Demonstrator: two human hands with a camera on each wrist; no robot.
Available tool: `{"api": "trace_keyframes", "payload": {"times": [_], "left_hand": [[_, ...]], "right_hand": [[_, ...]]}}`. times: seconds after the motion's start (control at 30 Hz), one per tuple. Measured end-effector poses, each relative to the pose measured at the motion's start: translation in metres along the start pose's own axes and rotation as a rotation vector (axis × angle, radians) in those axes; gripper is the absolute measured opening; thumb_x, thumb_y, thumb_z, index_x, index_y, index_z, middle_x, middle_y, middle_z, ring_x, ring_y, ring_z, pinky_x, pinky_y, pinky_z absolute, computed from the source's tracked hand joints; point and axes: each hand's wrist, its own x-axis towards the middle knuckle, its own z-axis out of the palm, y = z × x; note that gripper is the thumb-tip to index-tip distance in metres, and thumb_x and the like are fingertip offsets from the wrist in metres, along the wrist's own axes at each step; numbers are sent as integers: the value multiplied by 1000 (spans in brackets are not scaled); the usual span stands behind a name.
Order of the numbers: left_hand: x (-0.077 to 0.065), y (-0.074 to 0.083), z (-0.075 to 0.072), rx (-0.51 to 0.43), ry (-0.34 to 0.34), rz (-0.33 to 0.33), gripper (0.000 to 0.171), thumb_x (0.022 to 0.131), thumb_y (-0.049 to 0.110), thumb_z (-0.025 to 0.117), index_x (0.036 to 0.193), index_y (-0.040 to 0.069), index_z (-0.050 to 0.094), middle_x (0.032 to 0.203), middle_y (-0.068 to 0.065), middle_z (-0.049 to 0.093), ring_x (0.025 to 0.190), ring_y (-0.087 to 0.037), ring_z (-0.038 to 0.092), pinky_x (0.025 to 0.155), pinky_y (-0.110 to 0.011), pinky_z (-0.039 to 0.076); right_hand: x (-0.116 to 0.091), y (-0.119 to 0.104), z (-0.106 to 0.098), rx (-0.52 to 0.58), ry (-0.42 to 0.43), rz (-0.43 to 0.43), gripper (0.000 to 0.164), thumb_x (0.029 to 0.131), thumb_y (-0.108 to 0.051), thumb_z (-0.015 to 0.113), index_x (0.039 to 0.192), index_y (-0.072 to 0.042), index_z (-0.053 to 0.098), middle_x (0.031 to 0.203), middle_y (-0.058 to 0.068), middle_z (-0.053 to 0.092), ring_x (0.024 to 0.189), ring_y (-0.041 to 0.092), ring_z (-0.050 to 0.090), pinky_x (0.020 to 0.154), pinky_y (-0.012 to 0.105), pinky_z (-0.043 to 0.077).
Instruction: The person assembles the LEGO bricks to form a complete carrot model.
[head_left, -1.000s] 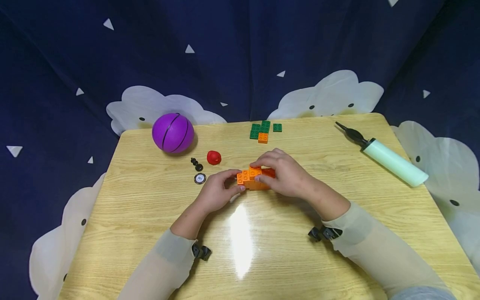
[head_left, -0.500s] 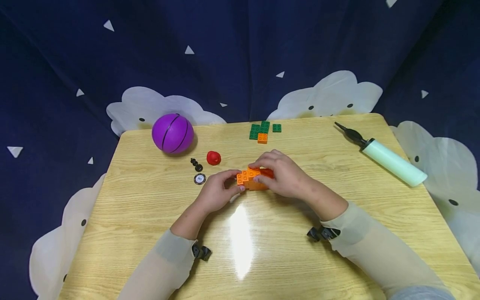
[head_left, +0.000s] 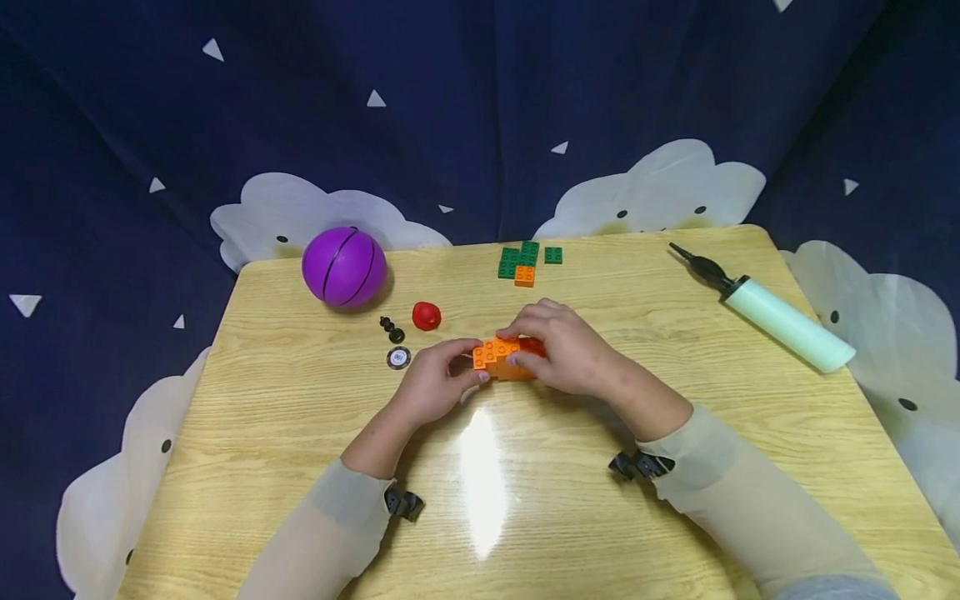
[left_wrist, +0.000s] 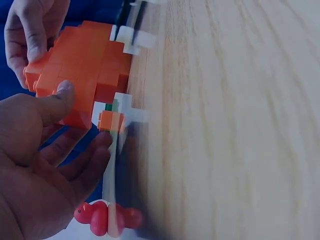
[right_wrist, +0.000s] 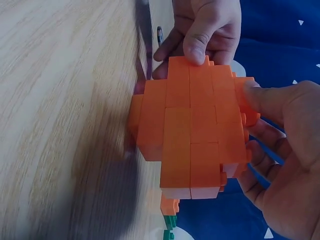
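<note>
A stepped block of orange toy bricks stands on the table in front of me, studs upward. My left hand holds its left end, with the thumb on the near side and the index finger at the back. On top, my right hand pinches an orange brick between thumb and fingers, right at the studs of the layer below. The right hand hides part of the block's right end in the head view. In the left wrist view, the left hand's lower fingers extend past the block.
Green bricks and a loose orange brick lie at the table's back. Leftward are a red rubber toy, a black chess pawn, a poker chip and a purple ball. A hand pump lies right.
My right hand and the pinched brick have shifted slightly left and the brick sits a little lower on the block. The left hand stays in place.
</note>
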Motion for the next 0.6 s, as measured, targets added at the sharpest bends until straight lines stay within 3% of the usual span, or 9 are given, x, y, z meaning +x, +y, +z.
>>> {"api": "trace_keyframes", "payload": {"times": [0.3, 0.6], "left_hand": [[-1, -2, 0, -71, -15, -22, 51, 92, 24, 81, 139, 12, 65, 135, -7, 67, 106, -16, 73, 92, -36, 59], [-1, -1, 0, -97, -22, -38, 50, 92, 23, 82, 138, 11, 65, 130, -5, 69, 100, -13, 72, 87, -33, 60]], "right_hand": [[-1, 4, 3, 11, 2, -8, 33, 93, -26, 81, 125, -18, 76, 114, -5, 70, 110, 20, 56, 101, 46, 44], [-4, 21, 1, 209, -18, 7, 38, 92, -29, 81, 129, -24, 74, 124, -7, 71, 115, 17, 56, 95, 41, 48]]}}
